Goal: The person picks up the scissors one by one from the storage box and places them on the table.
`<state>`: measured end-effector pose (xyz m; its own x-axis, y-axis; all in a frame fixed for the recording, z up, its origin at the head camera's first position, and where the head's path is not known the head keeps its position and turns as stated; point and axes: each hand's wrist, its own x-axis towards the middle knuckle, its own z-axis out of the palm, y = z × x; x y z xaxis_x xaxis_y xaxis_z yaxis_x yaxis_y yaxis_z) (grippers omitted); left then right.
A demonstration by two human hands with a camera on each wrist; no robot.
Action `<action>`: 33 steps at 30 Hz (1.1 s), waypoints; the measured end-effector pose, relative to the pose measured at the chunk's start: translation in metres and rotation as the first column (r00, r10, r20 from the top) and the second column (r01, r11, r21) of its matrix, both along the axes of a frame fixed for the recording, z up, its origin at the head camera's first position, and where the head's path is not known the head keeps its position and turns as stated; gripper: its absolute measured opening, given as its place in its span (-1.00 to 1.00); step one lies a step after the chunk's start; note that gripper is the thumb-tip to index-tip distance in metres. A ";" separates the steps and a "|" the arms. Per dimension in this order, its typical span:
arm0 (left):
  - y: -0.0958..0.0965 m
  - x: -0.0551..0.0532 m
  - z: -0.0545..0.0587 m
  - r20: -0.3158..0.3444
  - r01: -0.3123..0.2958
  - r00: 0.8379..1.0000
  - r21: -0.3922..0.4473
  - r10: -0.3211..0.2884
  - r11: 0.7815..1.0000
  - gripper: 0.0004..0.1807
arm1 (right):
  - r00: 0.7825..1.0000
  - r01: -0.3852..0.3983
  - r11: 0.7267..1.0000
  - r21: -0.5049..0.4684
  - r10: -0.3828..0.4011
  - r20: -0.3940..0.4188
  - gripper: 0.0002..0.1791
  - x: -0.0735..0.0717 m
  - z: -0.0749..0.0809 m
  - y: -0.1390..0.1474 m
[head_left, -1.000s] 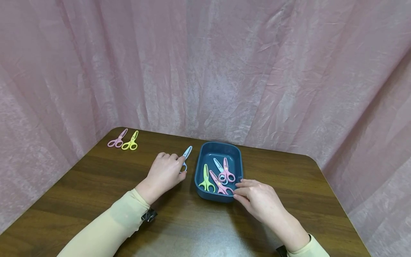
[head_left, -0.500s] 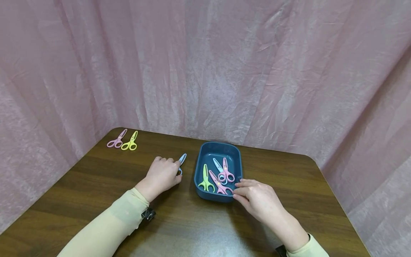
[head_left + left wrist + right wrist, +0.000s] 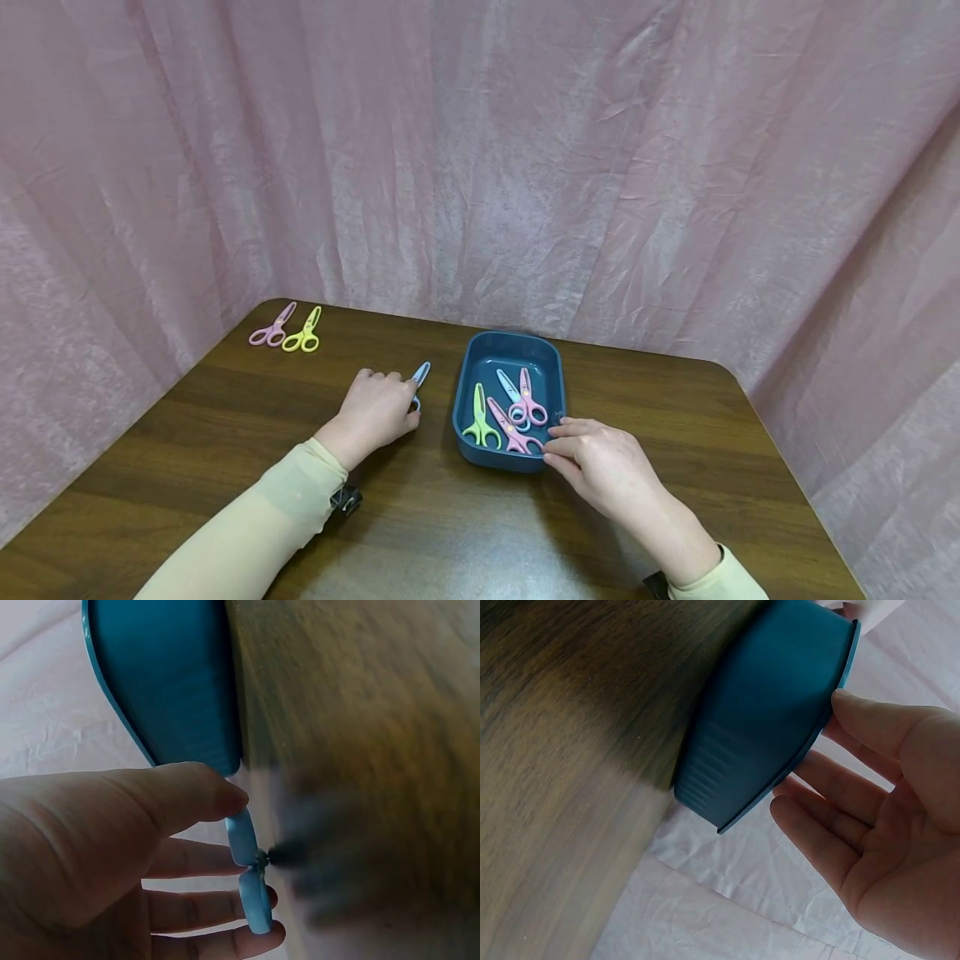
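L hand (image 3: 371,417) pinching blue scissors (image 3: 421,374), rounded box (image 3: 499,459), woodgrain tbl (image 3: 187,433)

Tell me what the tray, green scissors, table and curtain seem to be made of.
The tray looks like smooth plastic: one even colour, rounded corners. The green scissors seem mostly plastic, green from handles to tip; hidden metal is possible. The table is wood or wood-look laminate, grained and shiny. The curtain looks like crushed velvet: soft folds, patchy sheen.
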<state>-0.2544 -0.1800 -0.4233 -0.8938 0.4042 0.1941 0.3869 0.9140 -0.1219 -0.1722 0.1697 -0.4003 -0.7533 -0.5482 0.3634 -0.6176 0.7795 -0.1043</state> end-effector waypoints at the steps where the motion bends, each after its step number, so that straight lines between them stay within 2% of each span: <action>1: 0.000 0.000 0.000 0.004 -0.002 1.000 0.000 0.002 1.000 -0.67 | 1.000 0.000 1.000 0.000 0.000 -0.001 -0.84 0.000 0.000 0.000; 22: -0.001 0.002 -0.003 0.083 -0.044 0.996 0.001 0.044 0.999 -0.57 | 1.000 -0.001 1.000 0.006 0.001 0.000 -0.84 0.000 0.000 0.000; 27: -0.001 0.010 0.000 0.066 -0.044 0.997 0.009 0.044 0.999 -0.54 | 1.000 -0.002 1.000 0.007 0.002 -0.003 -0.84 0.000 0.000 0.000; 33: 0.000 0.026 0.003 0.051 -0.008 0.999 -0.004 0.009 1.000 -0.51 | 1.000 0.002 1.000 0.004 -0.002 0.007 -0.84 -0.001 0.000 0.000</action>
<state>-0.2283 -0.1797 -0.4202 -0.9059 0.3972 0.1467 0.3849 0.9169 -0.1057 -0.1732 0.1698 -0.4006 -0.7571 -0.5480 0.3556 -0.6151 0.7814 -0.1052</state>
